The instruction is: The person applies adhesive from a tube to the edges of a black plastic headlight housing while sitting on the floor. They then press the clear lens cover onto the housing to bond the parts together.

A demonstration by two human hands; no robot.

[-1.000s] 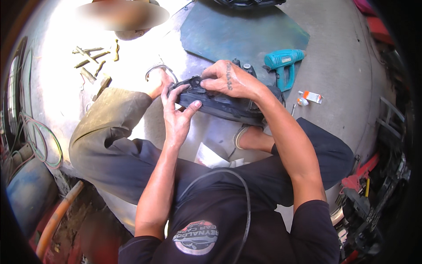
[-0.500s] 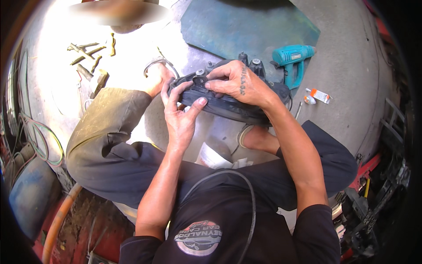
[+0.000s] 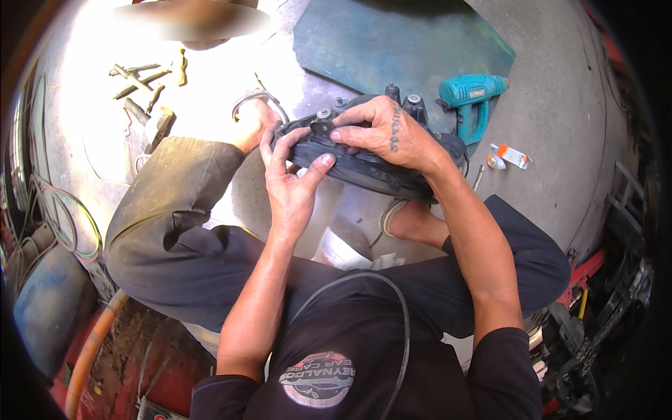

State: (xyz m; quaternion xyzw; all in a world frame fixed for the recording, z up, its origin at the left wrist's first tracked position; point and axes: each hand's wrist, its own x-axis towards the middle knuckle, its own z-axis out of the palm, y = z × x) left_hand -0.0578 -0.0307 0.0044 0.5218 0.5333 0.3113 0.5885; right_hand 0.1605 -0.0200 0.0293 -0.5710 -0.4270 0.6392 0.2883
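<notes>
A long black plastic housing, which looks like the back of a car headlight, is held up over the floor between my legs. My left hand grips its left end, the thumb along the near edge and the fingers over the top. My right hand reaches across from the right, its thumb and forefinger closed at a small dark tab on the housing. Whether the fingertips pinch something smaller there is hidden. Round-headed posts stick up along the far side of the housing.
Beyond the housing lies a dark greenish board; a teal heat gun rests at its right edge. Nearby are an orange-and-white packet and a thin metal rod. Several worn tools lie far left. A white container stands between my legs.
The view has shifted slightly, so the floor objects sit a little further right. Both hands keep the same hold on the housing, and the right fingers have barely moved.
</notes>
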